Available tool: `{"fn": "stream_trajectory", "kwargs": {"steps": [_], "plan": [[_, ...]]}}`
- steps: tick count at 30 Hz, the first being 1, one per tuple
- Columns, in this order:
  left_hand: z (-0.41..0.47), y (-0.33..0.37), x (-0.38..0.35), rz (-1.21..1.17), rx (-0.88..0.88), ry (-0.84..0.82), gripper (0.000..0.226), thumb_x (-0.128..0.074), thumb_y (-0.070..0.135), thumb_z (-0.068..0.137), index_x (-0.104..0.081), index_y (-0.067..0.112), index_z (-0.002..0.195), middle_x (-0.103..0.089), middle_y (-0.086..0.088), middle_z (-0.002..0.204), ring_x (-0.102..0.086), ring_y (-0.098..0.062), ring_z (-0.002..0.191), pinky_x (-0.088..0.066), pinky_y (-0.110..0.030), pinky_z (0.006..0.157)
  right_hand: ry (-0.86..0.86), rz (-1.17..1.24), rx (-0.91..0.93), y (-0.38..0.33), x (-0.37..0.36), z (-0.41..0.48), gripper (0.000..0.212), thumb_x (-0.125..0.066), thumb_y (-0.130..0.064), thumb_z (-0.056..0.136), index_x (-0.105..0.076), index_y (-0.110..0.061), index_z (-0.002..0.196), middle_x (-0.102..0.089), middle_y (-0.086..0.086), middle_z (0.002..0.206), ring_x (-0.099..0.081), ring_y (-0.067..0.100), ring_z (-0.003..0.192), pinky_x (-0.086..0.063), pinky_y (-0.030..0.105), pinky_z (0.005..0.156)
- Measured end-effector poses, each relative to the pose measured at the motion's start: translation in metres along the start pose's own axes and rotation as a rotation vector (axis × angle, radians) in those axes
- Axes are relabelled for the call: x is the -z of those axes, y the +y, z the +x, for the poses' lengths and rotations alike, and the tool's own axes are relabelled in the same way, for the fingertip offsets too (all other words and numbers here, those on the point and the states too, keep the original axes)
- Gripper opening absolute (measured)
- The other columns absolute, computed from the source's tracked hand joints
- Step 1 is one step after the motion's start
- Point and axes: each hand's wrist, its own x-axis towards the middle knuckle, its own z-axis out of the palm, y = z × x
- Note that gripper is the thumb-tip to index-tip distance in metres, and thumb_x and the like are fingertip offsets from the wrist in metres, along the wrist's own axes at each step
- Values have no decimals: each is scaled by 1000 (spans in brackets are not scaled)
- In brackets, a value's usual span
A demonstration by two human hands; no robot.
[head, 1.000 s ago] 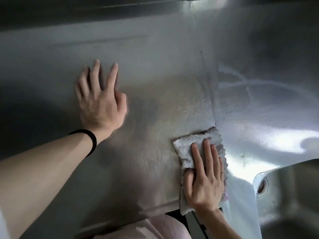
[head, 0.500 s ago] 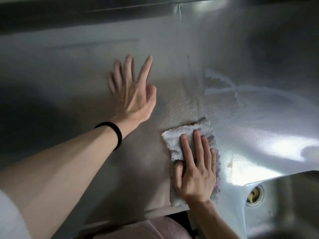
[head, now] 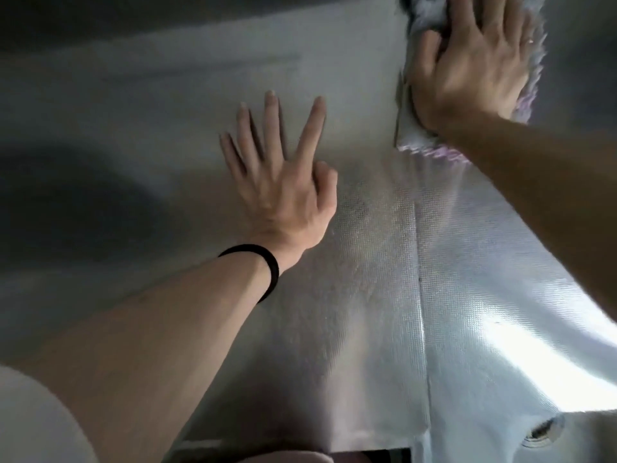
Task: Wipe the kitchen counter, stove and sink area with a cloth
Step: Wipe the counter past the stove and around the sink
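Right hand [head: 467, 61], upper right, presses flat on the cloth [head: 414, 142] against the steel worktop [head: 367, 295]. Left hand [head: 280, 182], centre, rests spread, holding nothing. Worktop wiping appears under way; the sink [head: 544, 432], lower right, is probably still to do.

Your right hand [head: 467, 58] covers most of the blurred cloth [head: 409, 132]; past your palm, fingertips and cloth leave frame.

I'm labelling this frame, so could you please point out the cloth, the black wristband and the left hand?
cloth [head: 407, 135], head view, its pale lower-left corner.
black wristband [head: 272, 269], head view, the band's right side.
left hand [head: 283, 192], head view, back of the hand.
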Motion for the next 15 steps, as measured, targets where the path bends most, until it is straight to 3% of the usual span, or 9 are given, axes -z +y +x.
{"fn": "stream_trajectory", "kwargs": {"steps": [4,7,10,15], "plan": [[1,-2,-2,18,6,19,69,-40,38,96,-32,40,164,-29,-15,171,-23,-48,156,-16,-68,124,23,28,8,-1,-4,10,58,-27,-49,95,-52,-21,139,-53,8,148,-44,28,140,-28,39,120],[2,-4,-1,40,4,1,70,-42,40,95,-28,41,164,-26,-15,171,-23,-48,156,-16,-68,124,6,10,14,0,0,-23,61,-27,-47,99,-44,-30,155,-40,3,165,-33,24,154,-20,39,127],[1,-4,0,25,6,-3,72,-42,38,93,-28,41,164,-26,-15,171,-24,-50,155,-15,-68,125,-29,41,16,8,12,-113,61,-34,-45,105,-32,-32,164,-23,2,175,-19,24,162,-15,44,131],[-2,-3,-1,-6,2,-8,74,-46,37,93,-27,41,164,-24,-16,171,-22,-51,155,-12,-69,125,-136,4,-52,35,45,-330,69,-46,-37,97,-34,-31,164,-23,3,175,-24,24,161,-20,44,129]]}}
